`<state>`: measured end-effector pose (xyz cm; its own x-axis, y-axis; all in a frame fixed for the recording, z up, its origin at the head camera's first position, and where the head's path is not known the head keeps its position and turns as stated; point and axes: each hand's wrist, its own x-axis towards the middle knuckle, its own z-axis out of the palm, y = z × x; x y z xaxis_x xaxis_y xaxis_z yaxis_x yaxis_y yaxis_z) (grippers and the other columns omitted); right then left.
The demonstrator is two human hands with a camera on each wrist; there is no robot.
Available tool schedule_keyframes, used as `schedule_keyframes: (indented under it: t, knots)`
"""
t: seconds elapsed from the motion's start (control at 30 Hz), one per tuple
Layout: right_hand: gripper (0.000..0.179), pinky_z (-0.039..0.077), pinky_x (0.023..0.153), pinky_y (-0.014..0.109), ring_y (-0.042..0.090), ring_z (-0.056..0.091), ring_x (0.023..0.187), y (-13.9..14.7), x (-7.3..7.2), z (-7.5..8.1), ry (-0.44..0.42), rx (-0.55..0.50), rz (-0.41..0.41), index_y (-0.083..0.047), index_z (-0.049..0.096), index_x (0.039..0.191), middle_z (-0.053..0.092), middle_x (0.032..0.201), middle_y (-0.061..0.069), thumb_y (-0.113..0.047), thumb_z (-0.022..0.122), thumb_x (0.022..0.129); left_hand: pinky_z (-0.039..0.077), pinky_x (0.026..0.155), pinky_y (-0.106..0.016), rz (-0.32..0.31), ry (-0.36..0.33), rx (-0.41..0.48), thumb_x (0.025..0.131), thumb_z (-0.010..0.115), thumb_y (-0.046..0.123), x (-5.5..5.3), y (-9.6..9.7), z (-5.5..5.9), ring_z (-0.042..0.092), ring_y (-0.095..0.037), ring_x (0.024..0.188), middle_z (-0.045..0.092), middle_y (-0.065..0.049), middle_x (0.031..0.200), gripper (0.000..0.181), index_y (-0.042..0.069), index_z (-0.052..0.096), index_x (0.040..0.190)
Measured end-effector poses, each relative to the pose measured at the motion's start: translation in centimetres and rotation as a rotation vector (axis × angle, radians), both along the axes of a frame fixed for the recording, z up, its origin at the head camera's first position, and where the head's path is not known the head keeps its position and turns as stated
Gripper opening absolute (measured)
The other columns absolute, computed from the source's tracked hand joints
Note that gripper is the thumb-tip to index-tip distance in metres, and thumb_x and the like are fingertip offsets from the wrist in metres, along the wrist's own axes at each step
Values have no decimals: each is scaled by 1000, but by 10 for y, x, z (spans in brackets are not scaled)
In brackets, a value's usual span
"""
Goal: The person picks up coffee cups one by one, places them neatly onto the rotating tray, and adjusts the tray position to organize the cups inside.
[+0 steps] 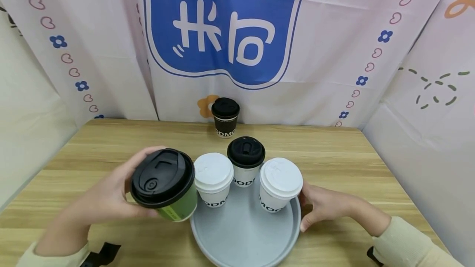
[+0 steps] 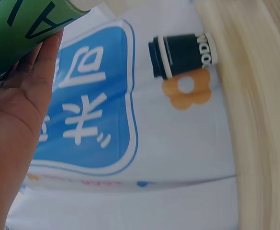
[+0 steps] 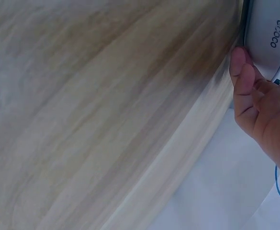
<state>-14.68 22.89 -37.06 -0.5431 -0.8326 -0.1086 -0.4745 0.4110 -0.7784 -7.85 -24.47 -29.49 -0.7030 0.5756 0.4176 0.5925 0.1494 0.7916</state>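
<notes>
My left hand (image 1: 135,190) grips a green paper coffee cup (image 1: 179,205) with a black lid, held above the table at the left of a round grey tray (image 1: 245,238). In the left wrist view that green cup (image 2: 22,36) is partly cut off, with fingers beneath it. On the tray stand two white cups with white lids, a left one (image 1: 214,180) and a right one (image 1: 280,184), and behind them a white cup with a black lid (image 1: 245,162). My right hand (image 1: 324,205) touches the tray's right side, its thumb and fingers spread along the wall.
A small black cup (image 1: 225,118) with a black lid stands at the back of the wooden table (image 1: 334,151), near a printed curtain (image 1: 326,44). White side walls (image 1: 426,135) close in the table left and right.
</notes>
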Motion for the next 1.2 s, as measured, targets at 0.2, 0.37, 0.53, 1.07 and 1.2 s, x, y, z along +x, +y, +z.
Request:
schedule_keyframes:
  t: [0.2,0.37,0.53,1.07,1.2]
  knots:
    - [117,53,96,30,16,58,108,1,0,-1,10,-5,-4,2,5,151,45,137,23,-36,85,74,52,102,-26,-70,-31,-13,64,86,-8,2,16,-6,53,-12,130,52,-11,143,105,-1,28,151]
    - [114,52,93,30,14,58,103,1,1,-1,63,11,-14,1,10,151,51,130,16,-39,85,74,52,102,-28,-100,-53,-4,66,88,-3,4,30,-12,54,-12,130,52,-10,143,105,-1,27,151]
    - [110,52,90,29,12,57,99,2,1,-2,101,14,-19,1,16,149,56,121,10,-38,86,73,44,109,-25,-76,-63,-47,66,92,6,9,44,-13,52,-13,131,53,-7,143,106,3,29,151]
    - [114,52,94,31,13,58,103,3,2,0,91,37,-26,0,12,152,56,127,11,-40,84,74,48,109,-30,-194,-4,-61,71,91,16,9,79,-35,55,-17,129,55,-2,141,98,8,32,149]
    - [113,52,93,31,13,58,102,3,2,0,89,39,-28,1,13,151,56,126,10,-40,84,74,48,108,-30,-203,-40,-88,72,91,18,9,84,-41,56,-16,128,56,-1,140,98,12,32,149]
